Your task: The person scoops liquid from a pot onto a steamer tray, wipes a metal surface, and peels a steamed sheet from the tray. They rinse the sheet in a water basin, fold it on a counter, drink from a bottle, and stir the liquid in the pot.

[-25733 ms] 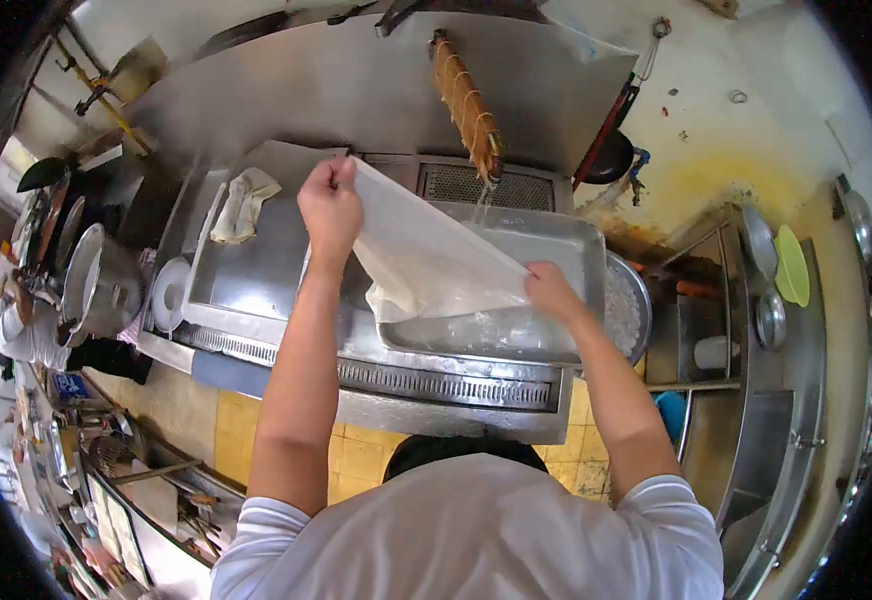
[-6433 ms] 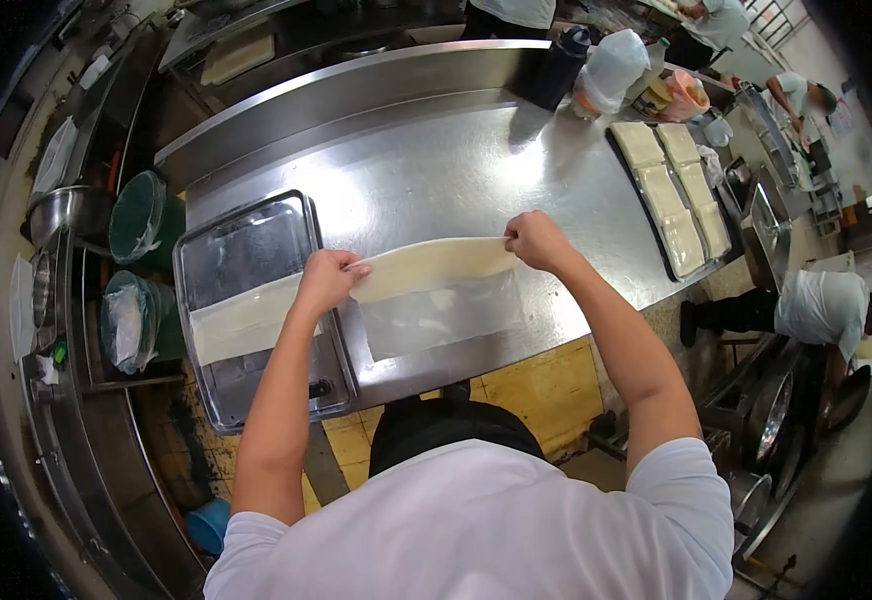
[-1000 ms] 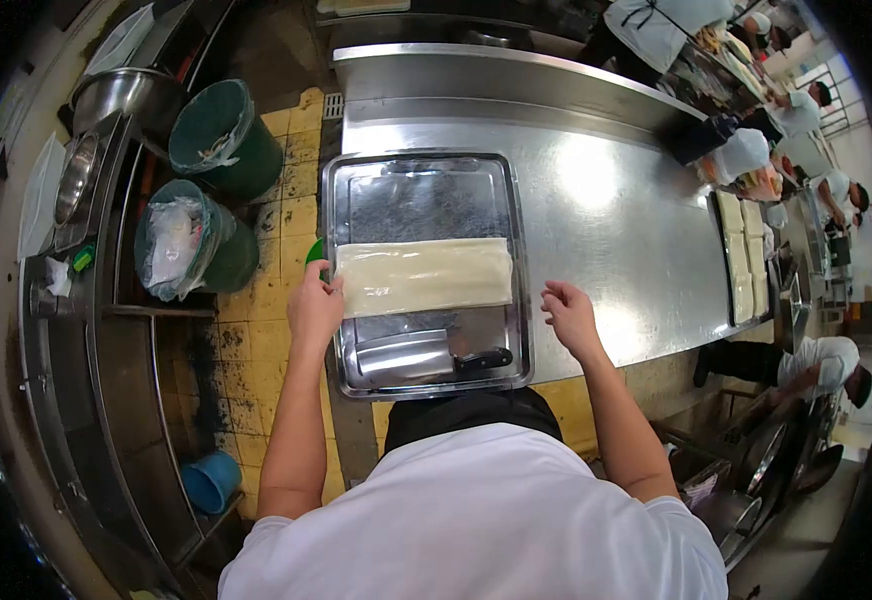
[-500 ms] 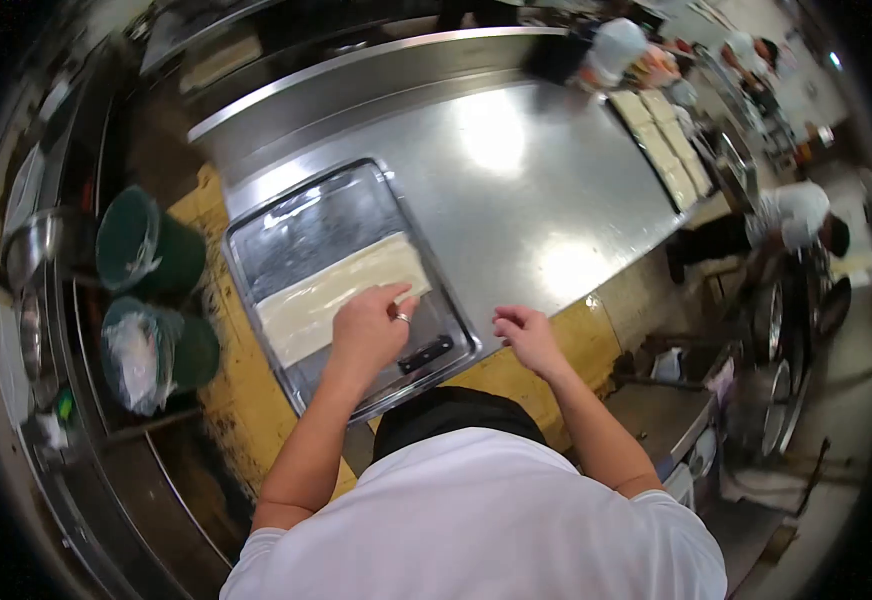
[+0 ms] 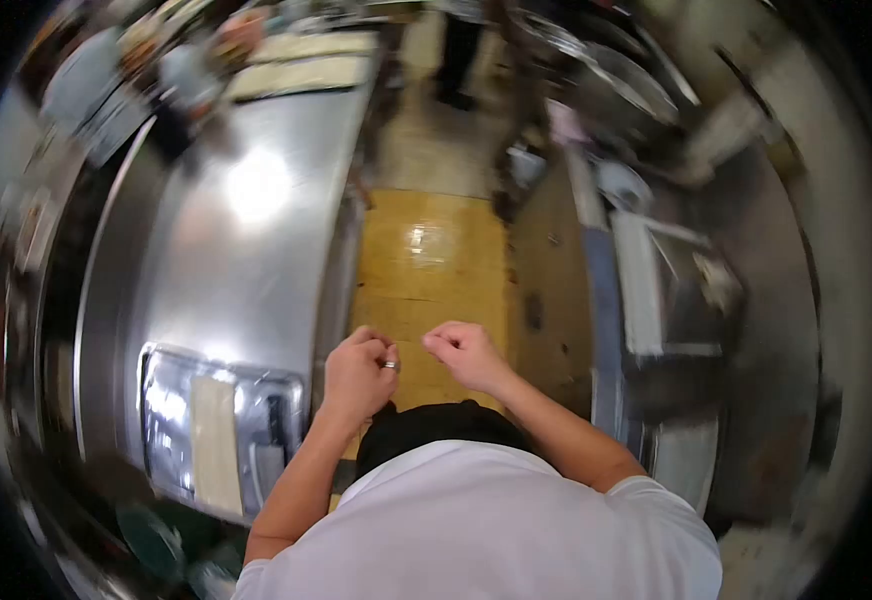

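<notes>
My left hand (image 5: 359,372), with a ring on one finger, is held over the yellow floor beside the steel table's edge, its fingers curled. What it holds, if anything, is too small to make out. My right hand (image 5: 464,355) hovers a little to the right of it, fingers pressed together, contents also unclear. Left of my left hand lies a metal tray (image 5: 168,437) on the steel table (image 5: 246,240). Inside the tray rests a long pale slab of dough (image 5: 216,445), and beside it a blade with a black handle (image 5: 277,420).
At the table's far end are trays of pale slabs (image 5: 301,75) and co-workers (image 5: 86,90), blurred. A person's dark-clothed legs (image 5: 459,55) stand in the aisle (image 5: 421,245). To the right runs a counter with white trays (image 5: 641,285). Green bins (image 5: 151,540) are at bottom left.
The view has swung to the right, so table and tray now appear at the left. My left hand has left the dough slab, and both hands are closer together over the floor.
</notes>
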A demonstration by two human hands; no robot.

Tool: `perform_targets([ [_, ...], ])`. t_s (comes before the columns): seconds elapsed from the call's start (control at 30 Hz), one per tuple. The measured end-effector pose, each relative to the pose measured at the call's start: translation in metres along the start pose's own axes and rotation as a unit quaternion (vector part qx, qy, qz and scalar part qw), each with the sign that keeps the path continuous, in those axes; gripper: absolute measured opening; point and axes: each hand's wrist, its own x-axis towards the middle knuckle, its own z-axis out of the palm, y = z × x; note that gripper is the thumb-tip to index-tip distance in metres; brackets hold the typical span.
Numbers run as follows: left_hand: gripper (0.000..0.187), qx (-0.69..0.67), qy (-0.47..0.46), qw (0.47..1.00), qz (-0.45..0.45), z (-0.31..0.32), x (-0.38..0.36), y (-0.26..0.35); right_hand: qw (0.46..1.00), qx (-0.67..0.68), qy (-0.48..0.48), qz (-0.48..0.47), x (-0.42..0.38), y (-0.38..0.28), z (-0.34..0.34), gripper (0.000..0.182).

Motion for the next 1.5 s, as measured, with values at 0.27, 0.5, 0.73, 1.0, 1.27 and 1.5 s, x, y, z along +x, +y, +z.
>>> perform_targets([
  [0.27, 0.04, -0.06, -0.267, 0.942, 0.194, 0.167, -0.002, 0.15, 0.947, 0.036, 0.319, 0.005, -0.159, 0.092, -0.144, 0.023],
  [0.5, 0.035, -0.122, -0.432, 0.858, 0.25, 0.316, -0.063, 0.224, 0.751, -0.055, 0.645, 0.128, -0.342, 0.219, -0.248, 0.019],
  [0.73, 0.028, -0.119, -0.49, 0.821, 0.269, 0.378, -0.09, 0.248, 0.697, -0.121, 0.561, 0.429, -0.463, 0.307, -0.298, 0.019],
  [1.0, 0.037, -0.195, -0.616, 0.744, -0.171, 0.444, -0.09, 0.255, 0.575, 0.746, 0.336, -0.022, -0.467, 0.338, -0.315, 0.025],
  [1.27, 0.064, -0.549, -0.705, 0.4, -0.206, 0.551, -0.09, 0.234, 0.846, 0.001, 0.532, -0.005, -0.311, 0.202, -0.252, 0.053],
  [1.5, 0.098, -0.405, -0.706, 0.53, -0.236, 0.444, -0.085, 0.324, 0.843, -0.22, 0.462, 0.165, -0.335, 0.218, -0.295, 0.047],
])
